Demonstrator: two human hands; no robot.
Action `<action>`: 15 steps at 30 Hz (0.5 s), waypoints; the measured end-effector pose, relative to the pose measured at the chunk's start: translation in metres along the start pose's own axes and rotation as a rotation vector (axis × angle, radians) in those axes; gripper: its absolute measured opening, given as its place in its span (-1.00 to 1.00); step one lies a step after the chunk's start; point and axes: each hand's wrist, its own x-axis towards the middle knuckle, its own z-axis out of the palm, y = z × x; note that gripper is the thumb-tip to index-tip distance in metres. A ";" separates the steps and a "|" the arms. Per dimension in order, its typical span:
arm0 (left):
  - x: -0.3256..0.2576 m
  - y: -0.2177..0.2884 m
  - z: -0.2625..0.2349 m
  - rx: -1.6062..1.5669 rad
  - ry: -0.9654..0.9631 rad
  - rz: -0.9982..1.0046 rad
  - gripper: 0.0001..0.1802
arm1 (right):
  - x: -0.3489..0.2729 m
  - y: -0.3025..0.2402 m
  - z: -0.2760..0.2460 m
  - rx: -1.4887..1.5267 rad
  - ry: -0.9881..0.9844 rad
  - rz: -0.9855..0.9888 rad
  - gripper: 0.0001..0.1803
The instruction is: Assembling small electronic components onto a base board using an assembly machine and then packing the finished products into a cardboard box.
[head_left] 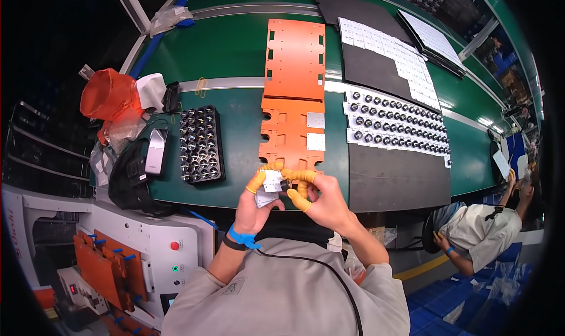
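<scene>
My left hand, with yellow finger cots and a blue wrist strap, is closed on white square plates, one overlapping another. In my right hand, also in yellow finger cots, the fingers pinch a small black round part against the plate's right side. Both hands are in front of the near end of an orange fixture plate with cut-outs. Two more white square plates lie on that fixture's right side. A second orange panel extends behind it.
Left on the green table stands a black tray of black round parts. To the right, dark foam boards carry rows of white plates with black parts. A machine with orange fixtures stands lower left. A co-worker sits at right.
</scene>
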 end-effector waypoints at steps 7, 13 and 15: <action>0.002 -0.007 0.005 0.125 -0.087 0.085 -0.42 | -0.004 0.009 -0.004 0.112 0.019 -0.069 -0.66; -0.001 -0.006 0.011 0.180 -0.189 0.107 -0.34 | -0.010 0.011 -0.011 0.078 -0.013 -0.117 -0.60; -0.002 -0.007 0.013 0.188 -0.172 0.137 -0.30 | -0.011 0.009 -0.013 0.017 -0.014 -0.179 -0.58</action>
